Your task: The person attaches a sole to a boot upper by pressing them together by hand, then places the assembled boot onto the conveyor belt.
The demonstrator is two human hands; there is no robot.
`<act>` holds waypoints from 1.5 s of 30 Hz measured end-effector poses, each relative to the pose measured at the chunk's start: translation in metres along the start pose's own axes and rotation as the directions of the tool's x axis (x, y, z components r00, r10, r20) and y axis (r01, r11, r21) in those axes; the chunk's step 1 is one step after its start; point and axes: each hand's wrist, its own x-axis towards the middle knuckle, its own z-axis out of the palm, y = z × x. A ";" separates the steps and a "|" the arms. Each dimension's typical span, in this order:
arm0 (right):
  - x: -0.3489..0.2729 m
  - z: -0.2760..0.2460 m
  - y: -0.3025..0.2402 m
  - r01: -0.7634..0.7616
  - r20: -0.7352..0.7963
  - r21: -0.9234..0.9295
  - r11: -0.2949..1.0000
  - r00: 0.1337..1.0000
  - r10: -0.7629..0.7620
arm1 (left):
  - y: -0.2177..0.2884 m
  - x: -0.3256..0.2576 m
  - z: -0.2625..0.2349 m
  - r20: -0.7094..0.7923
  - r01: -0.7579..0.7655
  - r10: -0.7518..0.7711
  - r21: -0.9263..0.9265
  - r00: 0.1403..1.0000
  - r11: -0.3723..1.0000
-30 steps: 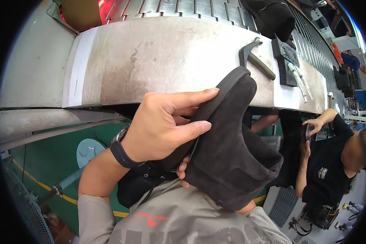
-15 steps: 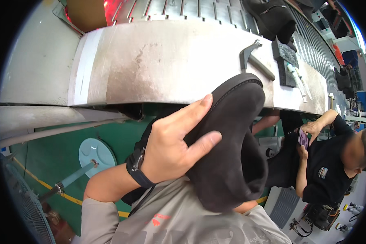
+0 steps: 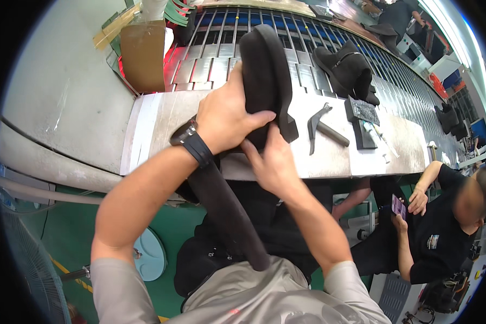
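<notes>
A dark suede boot [image 3: 260, 70] with a thick black sole is held up over the front of the worktable, its toe pointing away from me. Its long soft shaft [image 3: 226, 213] hangs down over the table edge towards my lap. My left hand [image 3: 224, 116] is wrapped round the boot's left side, thumb across it. From below, my right hand [image 3: 275, 162] grips near the heel, its fingertips partly hidden behind the boot. Right of the boot, a hammer-like tool [image 3: 329, 132] with a curved dark metal head and a grey handle lies on the table, untouched.
A black block [image 3: 363, 113] with white tubes [image 3: 380, 141] lies to the right on the worktable [image 3: 170, 121]. Another dark boot [image 3: 344, 70] stands on the slatted conveyor [image 3: 213, 70]. Cardboard [image 3: 143, 56] stands far left. At right, a seated person [image 3: 437, 227] holds a phone.
The boot has gone from in front of my chest to over the table and turned, showing its sole. My right hand has come into view and grips it too.
</notes>
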 end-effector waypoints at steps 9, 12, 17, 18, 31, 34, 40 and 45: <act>0.134 -0.104 -0.034 0.258 -0.156 0.001 0.966 0.954 -0.255 | 0.017 -0.003 0.011 -0.075 0.082 -0.072 0.134 0.995 0.988; 0.158 -0.103 -0.044 0.146 0.115 0.056 0.988 0.982 -0.152 | 0.019 -0.003 0.017 -0.074 0.085 -0.077 0.119 0.994 0.989; 0.176 -0.114 -0.039 0.044 0.277 0.151 0.988 0.957 -0.085 | 0.017 -0.005 0.016 -0.083 0.063 -0.053 0.113 0.995 0.992; 0.178 -0.117 -0.040 -0.002 0.331 0.197 0.980 0.941 -0.064 | 0.015 -0.005 0.016 -0.080 0.062 -0.053 0.125 0.995 0.990; 0.184 -0.103 -0.037 0.081 0.314 -0.022 0.996 0.947 -0.070 | 0.014 0.000 0.016 -0.067 0.109 -0.101 0.139 0.993 0.984; 0.199 -0.116 -0.035 0.006 0.423 0.080 0.997 0.905 -0.039 | 0.012 -0.001 0.017 -0.091 0.058 -0.045 0.147 0.995 0.987; 0.214 -0.126 -0.021 -0.021 0.525 0.192 0.981 0.847 -0.085 | 0.015 -0.003 0.017 -0.091 0.012 0.005 0.190 0.996 0.982; 0.195 -0.112 -0.037 0.102 0.393 0.063 0.993 0.912 -0.119 | 0.011 0.000 0.016 -0.095 0.012 0.004 0.168 0.995 0.986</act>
